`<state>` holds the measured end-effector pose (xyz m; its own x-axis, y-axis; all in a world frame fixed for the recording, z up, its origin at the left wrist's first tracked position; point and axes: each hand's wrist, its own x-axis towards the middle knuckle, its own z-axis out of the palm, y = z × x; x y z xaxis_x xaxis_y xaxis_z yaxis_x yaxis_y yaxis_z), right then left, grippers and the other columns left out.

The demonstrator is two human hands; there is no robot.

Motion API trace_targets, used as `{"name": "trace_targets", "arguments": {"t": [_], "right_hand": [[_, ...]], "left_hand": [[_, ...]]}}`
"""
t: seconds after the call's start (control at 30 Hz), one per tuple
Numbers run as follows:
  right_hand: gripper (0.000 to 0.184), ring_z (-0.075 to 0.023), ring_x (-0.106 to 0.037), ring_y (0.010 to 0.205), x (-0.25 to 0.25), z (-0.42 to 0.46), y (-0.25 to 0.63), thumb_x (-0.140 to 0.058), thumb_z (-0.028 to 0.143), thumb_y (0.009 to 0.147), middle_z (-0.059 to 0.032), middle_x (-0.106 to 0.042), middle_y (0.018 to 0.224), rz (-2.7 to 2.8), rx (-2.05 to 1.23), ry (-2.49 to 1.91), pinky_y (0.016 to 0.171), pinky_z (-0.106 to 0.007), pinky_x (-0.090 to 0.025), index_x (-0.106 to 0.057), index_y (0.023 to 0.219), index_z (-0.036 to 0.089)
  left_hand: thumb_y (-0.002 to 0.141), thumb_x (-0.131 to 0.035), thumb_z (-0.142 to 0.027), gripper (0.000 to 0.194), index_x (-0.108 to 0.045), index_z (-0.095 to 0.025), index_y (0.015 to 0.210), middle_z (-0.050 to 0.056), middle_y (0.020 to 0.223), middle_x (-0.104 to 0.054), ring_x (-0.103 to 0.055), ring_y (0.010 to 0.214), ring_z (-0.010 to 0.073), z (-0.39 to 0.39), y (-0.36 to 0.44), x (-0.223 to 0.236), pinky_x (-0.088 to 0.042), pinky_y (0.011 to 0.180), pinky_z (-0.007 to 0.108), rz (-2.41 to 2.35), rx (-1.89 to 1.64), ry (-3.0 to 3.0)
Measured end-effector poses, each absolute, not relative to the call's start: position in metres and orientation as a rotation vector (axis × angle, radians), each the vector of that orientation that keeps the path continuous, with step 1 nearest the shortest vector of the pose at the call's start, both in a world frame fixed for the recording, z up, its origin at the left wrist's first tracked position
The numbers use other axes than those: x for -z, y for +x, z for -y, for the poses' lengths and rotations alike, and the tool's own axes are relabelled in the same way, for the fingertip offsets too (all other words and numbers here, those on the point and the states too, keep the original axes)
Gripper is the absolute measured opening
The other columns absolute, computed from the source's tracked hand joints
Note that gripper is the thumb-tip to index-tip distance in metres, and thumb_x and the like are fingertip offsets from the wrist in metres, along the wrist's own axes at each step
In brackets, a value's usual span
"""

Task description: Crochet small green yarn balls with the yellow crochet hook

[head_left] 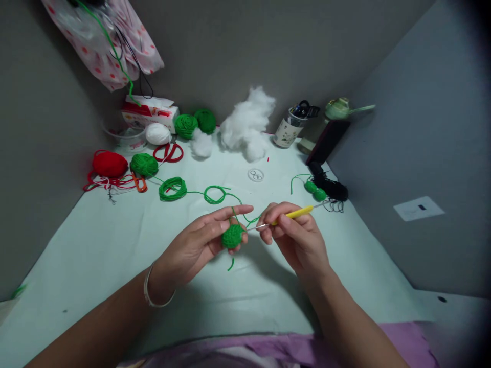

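Observation:
Between its thumb and fingers, my left hand (203, 237) grips a small round green crochet piece (231, 237), its index finger stretched out with green yarn looped over it. My right hand (297, 232) is closed around a crochet hook (293, 213) with a yellow handle. The hook's metal tip points left and meets the right side of the crochet piece. Green working yarn (235, 198) runs from the hands back to loose coils on the table. A short green yarn end (230, 264) hangs below the piece.
Yarn balls in red (110, 163), green (144, 164) and white (158, 134) lie at the left, near red-handled scissors (169, 153). White stuffing (247, 125) sits at the back. A cup of tools (288, 129), black yarn (332, 188) and two green crocheted balls (315, 191) stand right.

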<state>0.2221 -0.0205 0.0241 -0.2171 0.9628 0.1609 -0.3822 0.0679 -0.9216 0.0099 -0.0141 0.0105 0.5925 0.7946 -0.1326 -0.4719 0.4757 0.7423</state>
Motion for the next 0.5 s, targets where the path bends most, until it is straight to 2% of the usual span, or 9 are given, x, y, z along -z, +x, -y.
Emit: {"name": "trace_targets", "arguments": {"t": [0.13, 0.3, 0.37, 0.5], "right_hand": [[0.012, -0.0134, -0.066, 0.066, -0.021, 0.024, 0.217, -0.074, 0.033, 0.096, -0.0037, -0.077, 0.085, 1.215, -1.342, -0.695, 0.061, -0.027, -0.055, -0.084, 0.096, 0.027], [0.017, -0.0204, -0.072, 0.099, -0.016, 0.027, 0.212, -0.07, 0.024, 0.099, -0.006, -0.082, 0.1, 1.49, -1.072, -0.744, 0.076, -0.032, -0.058, -0.084, 0.105, 0.03], [0.016, -0.0202, -0.072, 0.097, -0.014, 0.027, 0.212, -0.071, 0.024, 0.099, -0.0053, -0.082, 0.098, 1.505, -1.075, -0.749, 0.078, -0.033, -0.058, -0.084, 0.103, 0.03], [0.013, -0.0142, -0.066, 0.073, -0.01, 0.025, 0.213, -0.071, 0.033, 0.099, -0.004, -0.08, 0.097, 1.312, -1.259, -0.767, 0.062, -0.027, -0.053, -0.082, 0.099, 0.028]], "left_hand": [[0.086, -0.084, -0.03, 0.057, -0.069, -0.028, 0.14, 0.002, 0.103, -0.067, -0.063, 0.098, 0.0184, 0.017, 0.012, -0.007, -0.047, 0.095, 0.033, -0.553, -0.88, 0.859], [0.077, -0.09, -0.023, 0.068, -0.066, -0.029, 0.141, 0.003, 0.106, -0.067, -0.064, 0.107, 0.0214, 0.022, 0.019, -0.006, -0.049, 0.095, 0.034, -0.671, -0.878, 0.896], [0.074, -0.091, -0.021, 0.068, -0.068, -0.029, 0.138, 0.003, 0.107, -0.065, -0.062, 0.106, 0.0207, 0.023, 0.02, -0.007, -0.048, 0.096, 0.034, -0.736, -0.89, 0.967], [0.072, -0.09, -0.018, 0.063, -0.074, -0.032, 0.131, -0.001, 0.099, -0.054, -0.055, 0.094, 0.017, 0.021, 0.019, -0.009, -0.047, 0.096, 0.034, -0.863, -0.982, 1.189]]}}
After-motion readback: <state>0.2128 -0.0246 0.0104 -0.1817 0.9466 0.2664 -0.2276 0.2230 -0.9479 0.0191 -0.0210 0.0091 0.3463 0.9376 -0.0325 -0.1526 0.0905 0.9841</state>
